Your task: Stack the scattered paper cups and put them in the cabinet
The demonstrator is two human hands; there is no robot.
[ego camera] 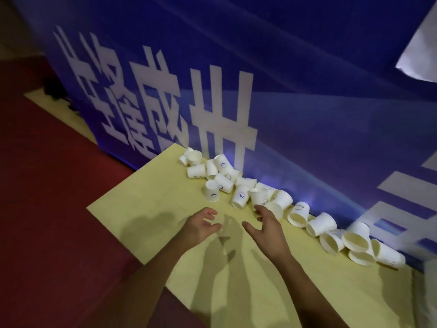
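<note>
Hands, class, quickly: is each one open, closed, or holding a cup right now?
Left hand: open, fingers loosely curled, holding nothing.
Right hand: open, holding nothing; fingertips near the paper cups, contact cannot be told.

left hand (201,224) — fingers loosely curled, empty | right hand (266,227) — fingers spread, empty

One blue banner (307,91) fills the back. Along its foot lie roughly twenty white paper cups (299,214) in one loose row. They overlap, so the exact number cannot be told. One upside-down cup (212,191) stands just off the row, on the side away from the banner. One yellow board (146,209) lies below the banner. There are two hands in front of the banner: one left hand (201,224) and one right hand (264,227).
</note>
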